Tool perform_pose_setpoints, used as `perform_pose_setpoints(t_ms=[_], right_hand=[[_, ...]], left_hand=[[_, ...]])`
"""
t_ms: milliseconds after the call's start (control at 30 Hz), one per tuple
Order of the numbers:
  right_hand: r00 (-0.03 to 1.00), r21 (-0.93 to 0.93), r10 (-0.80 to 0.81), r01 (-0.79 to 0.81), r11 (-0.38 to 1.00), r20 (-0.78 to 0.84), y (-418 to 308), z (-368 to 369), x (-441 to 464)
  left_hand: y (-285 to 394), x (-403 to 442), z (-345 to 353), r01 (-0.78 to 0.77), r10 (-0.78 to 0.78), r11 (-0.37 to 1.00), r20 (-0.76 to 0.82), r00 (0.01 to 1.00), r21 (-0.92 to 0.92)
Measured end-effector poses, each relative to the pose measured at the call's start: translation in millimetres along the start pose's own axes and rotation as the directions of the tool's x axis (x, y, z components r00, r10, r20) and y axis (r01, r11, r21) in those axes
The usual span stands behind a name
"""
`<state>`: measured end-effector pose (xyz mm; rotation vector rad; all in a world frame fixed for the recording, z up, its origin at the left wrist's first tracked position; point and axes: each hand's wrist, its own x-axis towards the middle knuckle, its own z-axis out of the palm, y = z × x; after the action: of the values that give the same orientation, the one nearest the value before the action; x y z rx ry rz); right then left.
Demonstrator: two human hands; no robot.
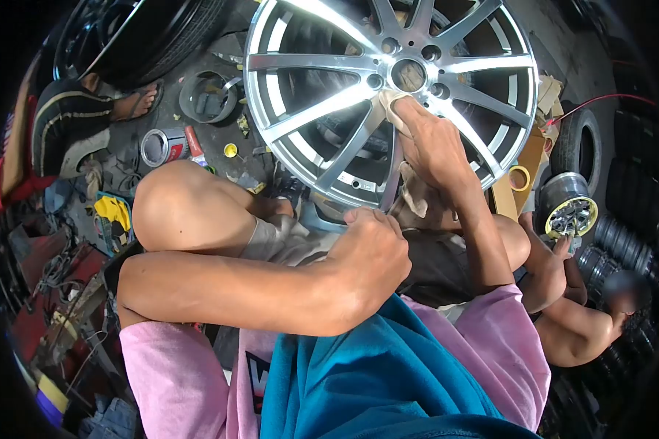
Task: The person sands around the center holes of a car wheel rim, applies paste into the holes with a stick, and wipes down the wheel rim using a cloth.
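Observation:
A silver multi-spoke alloy wheel rim (333,104) fills the upper middle, its bright polished spokes facing me. My right hand (433,143) presses a cream rag (394,108) against a spoke just below the hub hole. More of this cloth dangles beneath the wrist. Closer to my body, my left hand (373,245) is closed in a fist by the lower edge of the rim. Its fingers curl away from view, so whatever it may hold is hidden. Both of my bent knees flank the rim.
An open tin can (156,148) and a grey bucket (209,99) stand on the floor to the left. Behind them is a tyre (176,51) near another person's foot. At right, a person holds a smaller wheel (570,212) beside a tape roll (519,178) and stacked tyres.

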<state>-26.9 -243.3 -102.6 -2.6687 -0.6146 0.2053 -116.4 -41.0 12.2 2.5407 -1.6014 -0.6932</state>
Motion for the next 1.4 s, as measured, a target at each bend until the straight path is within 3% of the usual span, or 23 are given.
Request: perform_pose_setpoints(t_ms=[367, 433, 467, 533, 600, 733, 900, 1033, 1133, 1400], right_hand=[[0.997, 0.097, -0.009, 0.016, 0.995, -0.071, -3.6, 1.6, 8.3], [0.995, 0.130, -0.019, 0.031, 0.991, -0.095, -6.4, 0.5, 7.5], [0.992, 0.204, 0.049, -0.026, 0.979, -0.112, -9.5, -0.6, 9.2], [0.988, 0.279, 0.099, -0.063, 0.958, -0.117, -14.5, -6.0, 12.6], [0.943, 0.328, 0.179, -0.082, 0.941, -0.280, -18.1, -22.4, 5.7], [0.925, 0.286, 0.175, -0.076, 0.955, -0.338, -5.1, -37.4, -7.6], [0.973, 0.093, 0.132, -0.116, 0.989, -0.191, -7.5, -36.7, -18.5], [0.996, 0.113, 0.084, -0.081, 0.990, -0.024, -1.1, -35.1, -22.7], [0.999, 0.006, -0.019, 0.020, 1.000, -0.035, 2.6, -31.9, -18.1], [0.999, -0.014, -0.030, 0.030, 0.999, -0.018, 5.1, -21.8, -1.3]], left_hand=[[1.7, 4.6, 0.7, -0.015, 0.015, 1.000, 0.005, 1.000, 0.000], [0.7, 6.4, -2.7, -0.015, 0.013, 0.999, 0.060, 0.998, 0.035], [-1.5, 8.0, -5.7, -0.013, 0.011, 0.999, 0.057, 0.998, 0.040], [-4.5, 9.2, -12.7, -0.044, 0.050, 0.998, 0.153, 0.987, -0.041], [-1.6, 5.9, -8.8, -0.018, 0.019, 1.000, 0.115, 0.993, -0.014], [-1.2, 5.9, 0.0, 0.007, -0.009, 0.999, 0.030, 1.000, 0.052], [-3.1, 6.8, -5.6, -0.010, 0.007, 1.000, 0.134, 0.991, 0.021], [-2.3, 5.6, -3.8, -0.002, -0.004, 0.999, 0.122, 0.993, 0.044], [-3.1, 5.3, -1.9, -0.012, 0.006, 0.999, 0.124, 0.992, 0.048], [-0.9, 6.2, 0.5, 0.017, -0.026, 0.996, 0.100, 0.995, 0.082]])
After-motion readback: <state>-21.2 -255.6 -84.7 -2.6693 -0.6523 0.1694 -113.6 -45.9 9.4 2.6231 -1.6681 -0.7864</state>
